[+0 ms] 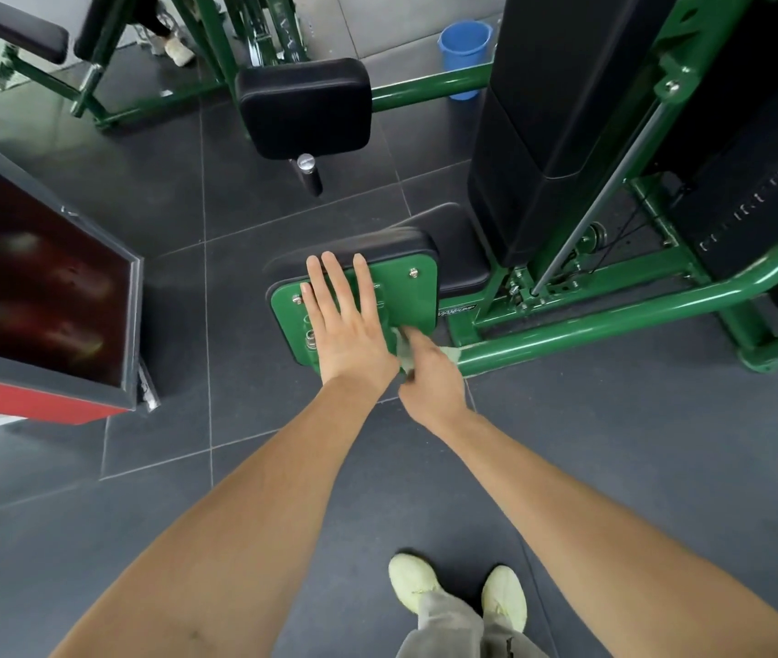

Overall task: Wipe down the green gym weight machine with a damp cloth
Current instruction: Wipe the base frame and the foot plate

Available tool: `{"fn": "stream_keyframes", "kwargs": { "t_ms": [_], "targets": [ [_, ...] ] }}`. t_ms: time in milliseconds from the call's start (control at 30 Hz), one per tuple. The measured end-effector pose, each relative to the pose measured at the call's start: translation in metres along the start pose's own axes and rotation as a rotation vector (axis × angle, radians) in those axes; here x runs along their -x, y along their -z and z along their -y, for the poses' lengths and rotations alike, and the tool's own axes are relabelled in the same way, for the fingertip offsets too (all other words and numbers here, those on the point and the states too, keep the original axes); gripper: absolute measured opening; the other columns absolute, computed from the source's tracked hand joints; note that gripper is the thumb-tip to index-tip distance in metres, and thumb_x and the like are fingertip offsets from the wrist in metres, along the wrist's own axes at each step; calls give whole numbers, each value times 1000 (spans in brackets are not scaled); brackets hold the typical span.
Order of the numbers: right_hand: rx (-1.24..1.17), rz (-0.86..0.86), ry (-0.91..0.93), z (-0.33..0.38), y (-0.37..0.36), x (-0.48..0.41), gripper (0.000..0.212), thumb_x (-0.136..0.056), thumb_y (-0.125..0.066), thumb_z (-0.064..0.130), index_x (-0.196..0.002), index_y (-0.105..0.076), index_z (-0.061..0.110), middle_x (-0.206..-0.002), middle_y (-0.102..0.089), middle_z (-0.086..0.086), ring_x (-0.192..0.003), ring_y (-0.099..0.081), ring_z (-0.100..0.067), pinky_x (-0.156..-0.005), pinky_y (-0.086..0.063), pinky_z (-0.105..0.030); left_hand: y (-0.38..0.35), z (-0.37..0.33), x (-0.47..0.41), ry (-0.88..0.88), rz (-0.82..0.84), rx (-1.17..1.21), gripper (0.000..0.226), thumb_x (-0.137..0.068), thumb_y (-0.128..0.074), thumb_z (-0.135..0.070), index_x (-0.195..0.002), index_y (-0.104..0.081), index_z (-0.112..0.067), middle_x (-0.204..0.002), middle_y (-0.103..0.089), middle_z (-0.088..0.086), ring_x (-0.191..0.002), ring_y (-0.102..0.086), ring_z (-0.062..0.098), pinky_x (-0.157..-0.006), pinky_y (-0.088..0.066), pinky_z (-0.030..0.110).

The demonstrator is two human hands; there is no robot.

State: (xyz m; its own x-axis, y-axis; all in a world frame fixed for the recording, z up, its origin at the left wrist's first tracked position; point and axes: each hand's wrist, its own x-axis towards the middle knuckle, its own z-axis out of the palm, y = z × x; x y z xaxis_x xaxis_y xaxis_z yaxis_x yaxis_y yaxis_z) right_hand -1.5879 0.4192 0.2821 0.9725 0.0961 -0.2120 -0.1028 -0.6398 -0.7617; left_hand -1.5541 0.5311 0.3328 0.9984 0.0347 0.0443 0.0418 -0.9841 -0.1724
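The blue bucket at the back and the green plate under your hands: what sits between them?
In the head view, between the blue bucket and the green plate: a green frame bar, then dark floor tiles.

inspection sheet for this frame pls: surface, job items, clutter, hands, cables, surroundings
Surface: dark floor tiles, nothing spilled that shows.
Job's things: green plate backing a black pad; pale cloth bunched at the plate's lower right edge.
Clutter: blue bucket on the floor behind the frame.
Hands: left hand flat on the plate, fingers straight; right hand grips the cloth.
Cables: thin machine cable near a pulley.
Surroundings: weight stack, second green machine, grey and red box.
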Motion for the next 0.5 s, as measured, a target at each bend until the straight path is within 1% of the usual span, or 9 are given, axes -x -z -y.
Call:
{"fn": "stream_keyframes", "kwargs": {
  "t_ms": [33, 67, 133, 167, 233, 333, 400, 467, 500],
  "targets": [
    [-66, -6, -20, 5, -1, -2, 75, -85, -56, -9, -153, -41, 21, -139, -63, -3, -121, -62, -30, -86, -52, -35, -1, 0, 0, 2, -10, 3, 110, -91, -49, -50, -160, 23, -4, -165, 18, 35, -153, 20, 54, -126, -1, 63],
    [-107, 1, -12, 4, -1, -2, 75, -87, -55, -8, -153, -40, 23, -139, -63, -2, -120, -63, -29, -87, -54, -36, -2, 0, 0, 2, -15, 5, 110, -92, -48, -52, -160, 23, -4, -165, 17, 35, -153, 20, 54, -126, -2, 63],
    [-83, 62, 48, -7, 7, 1, 76, -90, -52, -9, -157, -38, 25, -152, -53, 2, -132, -57, -24, -101, -54, -37, -2, 0, 0, -12, -6, 5, 110, -90, -49, -47, -159, 24, -3, -165, 19, 35, -152, 21, 54, -126, -1, 63],
    [-11, 106, 83, -19, 14, 2, 78, -91, -51, -10, -159, -36, 26, -159, -45, 5, -139, -51, -20, -107, -51, -35, 0, 0, 0, -17, 7, 2, 112, -88, -52, -42, -159, 25, -3, -165, 19, 35, -152, 21, 54, -126, -1, 63],
    [199, 187, 130, -45, 33, 1, 84, -89, -48, -12, -161, -34, 29, -165, -34, 11, -147, -40, -15, -112, -48, -34, 4, 2, 1, -20, 38, 1, 118, -81, -57, -33, -158, 26, -3, -164, 20, 36, -151, 22, 55, -126, 0, 63],
    [435, 215, 128, -70, 60, -4, 84, -86, -49, -13, -160, -36, 26, -165, -33, 9, -152, -32, -16, -117, -44, -38, 8, 4, 0, -31, 65, -6, 118, -78, -57, -26, -158, 28, -3, -164, 21, 36, -150, 24, 56, -126, -1, 64],
    [476, 203, 97, -73, 61, -8, 79, -85, -52, -12, -157, -41, 20, -161, -39, 3, -150, -35, -22, -113, -46, -37, 10, 5, 0, -49, 85, -14, 118, -80, -58, -25, -157, 28, -1, -163, 21, 37, -150, 22, 57, -126, -1, 64],
    [481, 174, 54, -60, 49, -8, 72, -83, -57, -8, -151, -48, 15, -147, -45, -1, -137, -44, -26, -97, -53, -37, 12, 7, 0, -59, 96, -27, 119, -80, -61, -24, -157, 27, -1, -164, 18, 38, -151, 19, 58, -125, -2, 64],
    [472, 166, 31, -51, 41, -8, 69, -83, -58, -7, -149, -50, 14, -141, -47, -2, -130, -48, -27, -91, -54, -37, 14, 8, 0, -63, 99, -34, 119, -80, -61, -23, -158, 26, 0, -164, 17, 38, -151, 18, 58, -125, -4, 64]
  ]
}}
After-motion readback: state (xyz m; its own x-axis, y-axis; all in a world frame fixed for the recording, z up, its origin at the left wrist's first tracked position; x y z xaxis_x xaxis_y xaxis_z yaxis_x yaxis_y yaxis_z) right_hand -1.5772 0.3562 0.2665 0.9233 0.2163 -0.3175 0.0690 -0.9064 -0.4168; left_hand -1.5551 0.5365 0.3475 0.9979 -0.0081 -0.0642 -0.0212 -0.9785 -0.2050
